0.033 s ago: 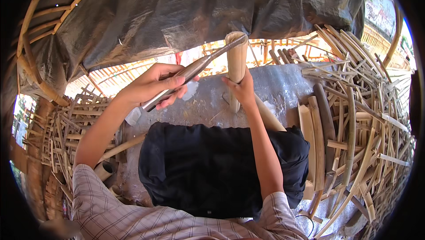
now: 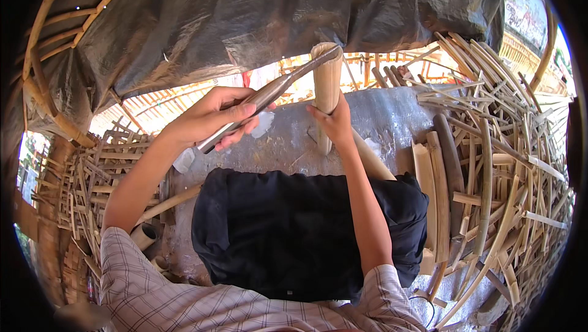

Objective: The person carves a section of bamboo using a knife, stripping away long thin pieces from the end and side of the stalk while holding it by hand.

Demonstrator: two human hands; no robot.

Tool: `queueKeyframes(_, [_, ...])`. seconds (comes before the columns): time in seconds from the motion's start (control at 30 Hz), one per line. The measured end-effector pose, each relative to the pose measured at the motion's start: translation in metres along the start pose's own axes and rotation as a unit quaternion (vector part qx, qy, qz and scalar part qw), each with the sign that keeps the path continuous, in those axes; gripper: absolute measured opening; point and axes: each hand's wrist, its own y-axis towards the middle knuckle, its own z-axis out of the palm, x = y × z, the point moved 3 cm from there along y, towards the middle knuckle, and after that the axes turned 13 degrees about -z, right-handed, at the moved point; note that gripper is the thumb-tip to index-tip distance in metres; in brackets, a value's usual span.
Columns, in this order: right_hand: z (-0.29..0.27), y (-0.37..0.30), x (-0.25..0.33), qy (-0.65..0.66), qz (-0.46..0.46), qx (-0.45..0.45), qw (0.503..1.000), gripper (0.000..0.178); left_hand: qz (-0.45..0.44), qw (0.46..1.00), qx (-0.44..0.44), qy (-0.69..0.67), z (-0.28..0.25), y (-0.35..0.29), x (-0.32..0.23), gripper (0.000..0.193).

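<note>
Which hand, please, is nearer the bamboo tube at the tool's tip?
Right: the right hand grips the bamboo tube; the left hand, holding the tool, is left of it.

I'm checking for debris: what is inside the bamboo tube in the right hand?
At the mouth of the tube, some pale inner wall shows beside the tool; everything deeper is hidden.

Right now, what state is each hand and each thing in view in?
Left hand: closed around long tool
Right hand: closed around bamboo tube
Long tool: slanting, tip at the tube's mouth, contact unclear
Bamboo tube: roughly upright, upper end open
Black cloth: draped, creased
Dark tarp: hanging, wrinkled
Bamboo pieces at right: loosely piled
</note>
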Motion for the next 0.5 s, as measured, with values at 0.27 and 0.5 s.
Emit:
queueKeyframes(0.27, [-0.002, 0.000, 0.000, -0.011, 0.009, 0.008, 1.000, 0.053, -0.008, 1.000, -0.008, 0.028, 0.002, 0.002, -0.012, 0.041])
queueKeyframes(0.5, [-0.004, 0.002, -0.009, 0.003, 0.006, 0.007, 1.000, 0.055, -0.018, 1.000, 0.000, 0.015, 0.000, 0.006, -0.016, 0.041])
